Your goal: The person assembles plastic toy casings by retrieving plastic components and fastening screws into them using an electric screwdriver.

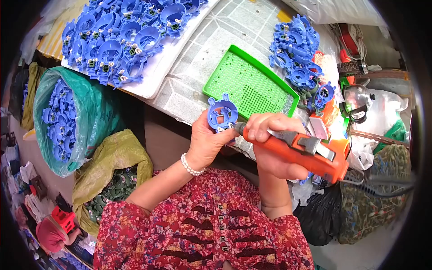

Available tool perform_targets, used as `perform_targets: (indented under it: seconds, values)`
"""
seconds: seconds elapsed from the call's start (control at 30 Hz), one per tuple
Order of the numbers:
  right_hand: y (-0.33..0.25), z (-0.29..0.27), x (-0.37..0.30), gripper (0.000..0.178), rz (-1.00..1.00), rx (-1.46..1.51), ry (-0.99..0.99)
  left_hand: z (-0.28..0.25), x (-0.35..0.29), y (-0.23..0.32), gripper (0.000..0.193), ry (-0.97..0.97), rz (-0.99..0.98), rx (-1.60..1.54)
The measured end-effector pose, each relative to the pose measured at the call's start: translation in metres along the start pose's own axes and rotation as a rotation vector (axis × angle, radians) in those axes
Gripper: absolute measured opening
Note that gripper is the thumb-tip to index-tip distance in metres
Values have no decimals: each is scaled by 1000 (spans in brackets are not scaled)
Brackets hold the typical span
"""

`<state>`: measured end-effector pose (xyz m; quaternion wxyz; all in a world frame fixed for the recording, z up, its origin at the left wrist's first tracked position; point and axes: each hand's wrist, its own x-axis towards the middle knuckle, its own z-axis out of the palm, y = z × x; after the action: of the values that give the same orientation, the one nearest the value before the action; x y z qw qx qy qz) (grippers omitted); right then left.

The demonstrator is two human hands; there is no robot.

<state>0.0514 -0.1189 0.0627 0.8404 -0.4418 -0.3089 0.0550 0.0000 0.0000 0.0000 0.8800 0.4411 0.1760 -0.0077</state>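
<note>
1. We see the left hand closed around one round blue plastic part, thumb and fingers pinching its lower edge and holding it up just in front of the table's edge.
2. The right hand is wrapped tight around an orange power tool, and the tool's tip touches the blue part's right side.
3. Just behind the hands lies one green perforated tray, nothing in it, flat on the table.
4. To the right of the tray sits a heap of blue parts, too tangled for us to count.
5. A white board at the back left carries many more blue parts, well over a dozen.
6. One green plastic bag on the left holds further blue parts; one yellow-green sack sits below it.
7. Nothing stands between the hands and the tray.
</note>
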Motion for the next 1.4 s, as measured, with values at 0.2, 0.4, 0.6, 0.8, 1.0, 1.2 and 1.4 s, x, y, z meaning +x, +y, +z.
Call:
perform_targets:
  seconds: [0.2,0.4,0.6,0.8,1.0,1.2,1.4]
  values:
    - [-5,9,-5,73,14,-214,45,-1,-1,0,35,48,39,36]
    - [-12,6,9,78,16,-64,-18,0,1,8,38,-48,-61,-31]
    - [6,-24,22,83,-41,-56,108,-14,3,13,44,-35,-194,-134]
    - [41,-56,35,79,33,-185,283,-19,6,8,43,-66,-185,-117]
    - [58,-63,41,75,34,-233,351,-21,8,6,40,-75,-185,-92]
    - [61,-65,42,75,38,-254,353,-20,9,7,40,-65,-188,-78]
    - [61,-64,43,75,49,-264,360,-20,10,6,40,-55,-192,-66]
